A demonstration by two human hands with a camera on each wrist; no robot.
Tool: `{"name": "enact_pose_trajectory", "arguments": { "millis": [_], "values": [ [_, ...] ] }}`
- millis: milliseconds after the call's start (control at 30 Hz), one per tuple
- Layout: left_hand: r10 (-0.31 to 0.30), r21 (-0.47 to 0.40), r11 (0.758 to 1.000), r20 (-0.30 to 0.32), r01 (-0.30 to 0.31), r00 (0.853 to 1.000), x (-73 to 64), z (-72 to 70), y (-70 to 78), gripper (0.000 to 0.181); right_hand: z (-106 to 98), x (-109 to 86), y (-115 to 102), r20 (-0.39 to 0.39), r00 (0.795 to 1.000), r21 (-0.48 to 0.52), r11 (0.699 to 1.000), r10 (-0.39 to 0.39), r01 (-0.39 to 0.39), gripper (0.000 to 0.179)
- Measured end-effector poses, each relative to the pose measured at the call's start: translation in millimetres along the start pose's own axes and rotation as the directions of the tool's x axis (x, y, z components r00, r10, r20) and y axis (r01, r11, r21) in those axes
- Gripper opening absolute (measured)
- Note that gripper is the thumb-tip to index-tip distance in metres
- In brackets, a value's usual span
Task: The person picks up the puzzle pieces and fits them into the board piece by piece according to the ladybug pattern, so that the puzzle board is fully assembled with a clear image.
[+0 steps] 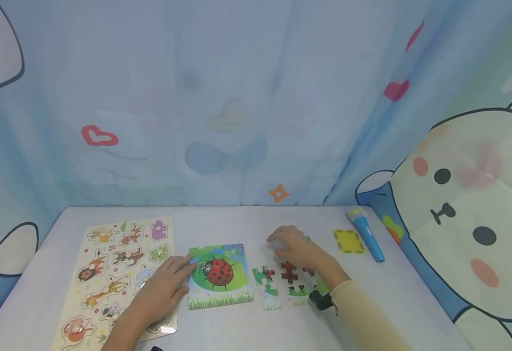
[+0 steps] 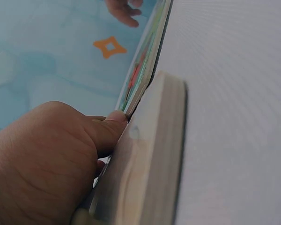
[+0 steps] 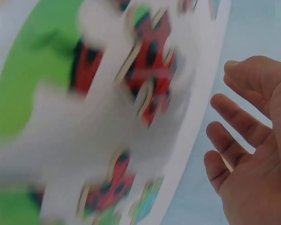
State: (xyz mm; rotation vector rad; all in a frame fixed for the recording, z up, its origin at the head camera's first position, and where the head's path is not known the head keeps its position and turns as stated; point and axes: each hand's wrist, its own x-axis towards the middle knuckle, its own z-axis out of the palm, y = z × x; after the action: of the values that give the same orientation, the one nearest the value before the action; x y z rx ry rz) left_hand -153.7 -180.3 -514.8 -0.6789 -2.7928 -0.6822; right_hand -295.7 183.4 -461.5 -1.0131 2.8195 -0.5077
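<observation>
A square ladybug puzzle board (image 1: 221, 273) lies on the table, its picture whole. My left hand (image 1: 164, 290) touches the left edge of this board, its wrist over the animal board beside it. In the left wrist view the thumb (image 2: 114, 124) of that hand lies at the ladybug board's edge. Above several loose jigsaw pieces (image 1: 288, 273) hovers my right hand (image 1: 300, 248), holding nothing. The right wrist view shows its fingers (image 3: 243, 122) loosely bent and apart from the pieces. Some pieces are hidden beneath the hand and sleeve.
On the left lies a wooden animal puzzle board (image 1: 120, 258). A yellow square (image 1: 349, 242) and a blue toy microphone (image 1: 367, 236) lie at the right. Behind the table hangs a blue patterned curtain (image 1: 238, 97).
</observation>
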Motion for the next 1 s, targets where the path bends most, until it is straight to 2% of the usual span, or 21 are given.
{"name": "enact_pose_trajectory", "arguments": {
  "millis": [200, 467, 667, 1000],
  "values": [
    [0.018, 0.004, 1.000, -0.024, -0.018, 1.000, 0.0, 0.5, 0.2, 0.048, -4, -12.2, 25, -0.039, 0.994, -0.042, 0.993, 0.105, -0.107, 0.030],
    [-0.001, 0.008, 1.000, -0.005, 0.001, 1.000, -0.6, 3.4, -1.9, 0.048, -2, -27.6, 54, -0.119, 0.981, -0.063, 0.985, 0.154, -0.163, 0.037],
    [-0.009, 0.003, 1.000, -0.001, 0.009, 1.000, -0.5, 2.4, -0.9, 0.048, -4, -34.3, 62, -0.083, 0.971, -0.109, 0.967, 0.223, -0.231, 0.042],
    [-0.023, -0.010, 1.000, 0.000, 0.023, 1.000, 0.7, 0.3, -0.3, 0.049, -8, -35.1, 64, -0.059, 0.970, -0.181, 0.953, 0.235, -0.242, 0.041]
  ]
}}
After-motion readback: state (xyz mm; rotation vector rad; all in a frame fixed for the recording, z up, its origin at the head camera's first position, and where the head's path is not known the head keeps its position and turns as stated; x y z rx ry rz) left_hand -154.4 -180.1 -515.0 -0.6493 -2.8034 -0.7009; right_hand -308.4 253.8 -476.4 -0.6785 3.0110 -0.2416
